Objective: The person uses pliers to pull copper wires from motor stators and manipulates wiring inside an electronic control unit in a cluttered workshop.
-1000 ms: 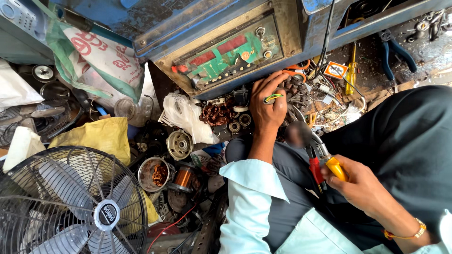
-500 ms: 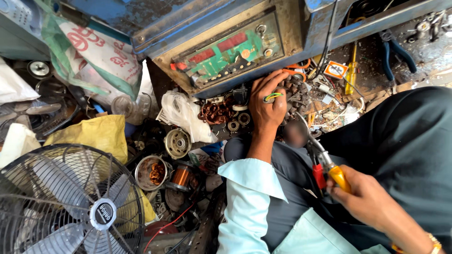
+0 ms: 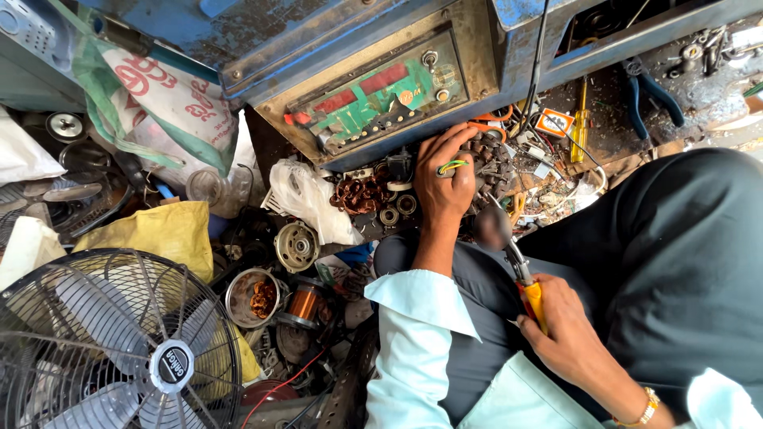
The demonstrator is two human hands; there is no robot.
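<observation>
Holding copper wire scraps, a metal bowl (image 3: 253, 298) sits beside the fan (image 3: 119, 349).

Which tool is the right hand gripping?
Start at the tilted panel with the green circuit board, then drop to the dark trousered lap. There the right hand grips pliers: yellow-and-red handles, unlike the blue-handled pliers on the shelf.

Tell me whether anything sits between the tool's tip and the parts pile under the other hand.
Nothing visible does. The right hand holds the yellow-handled tool, its blurred tip just beside the left hand, which rests on the pile of small dark parts.
</observation>
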